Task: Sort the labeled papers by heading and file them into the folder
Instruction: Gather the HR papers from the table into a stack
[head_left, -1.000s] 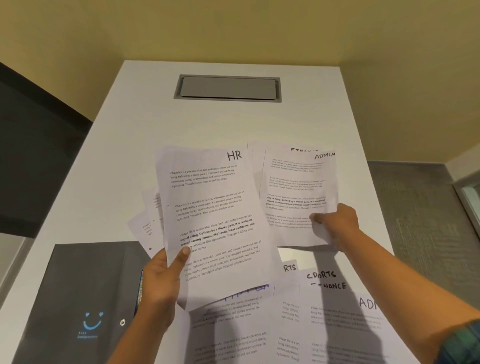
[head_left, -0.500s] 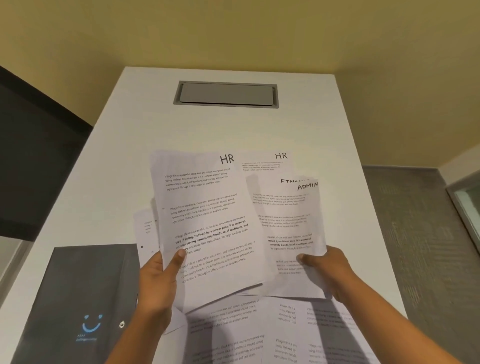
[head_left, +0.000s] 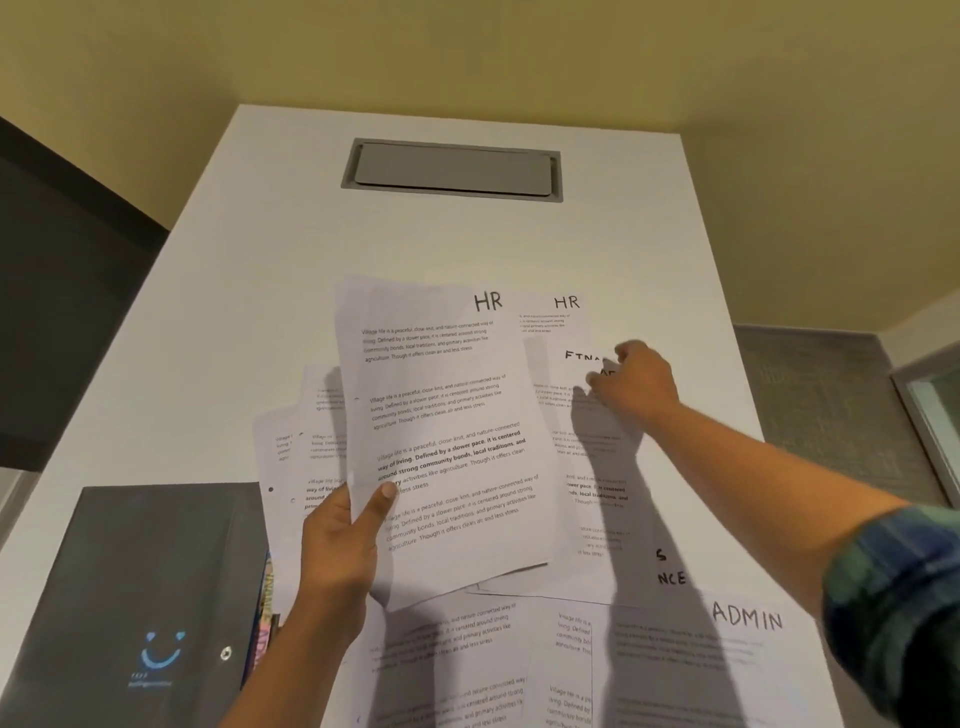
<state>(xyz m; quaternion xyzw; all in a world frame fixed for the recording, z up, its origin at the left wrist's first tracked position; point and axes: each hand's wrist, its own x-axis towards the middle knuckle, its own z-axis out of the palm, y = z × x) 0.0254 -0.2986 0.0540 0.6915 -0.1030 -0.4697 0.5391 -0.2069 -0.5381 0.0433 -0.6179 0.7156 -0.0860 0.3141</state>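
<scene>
Gripped in left hand (head_left: 343, 540), thumb across the front: white printed sheet headed HR (head_left: 447, 441), raised over white surface (head_left: 467, 244). Over far-right sheet with half-hidden FINA heading (head_left: 582, 358): right hand (head_left: 631, 382), fingers curled, unclear whether pinching paper. Beyond it, second HR sheet (head_left: 563, 312). Near left, dark grey folder (head_left: 130, 597), shut. Judged early: mixed loose sheets spread about, sorting barely started, no filing evident.
</scene>
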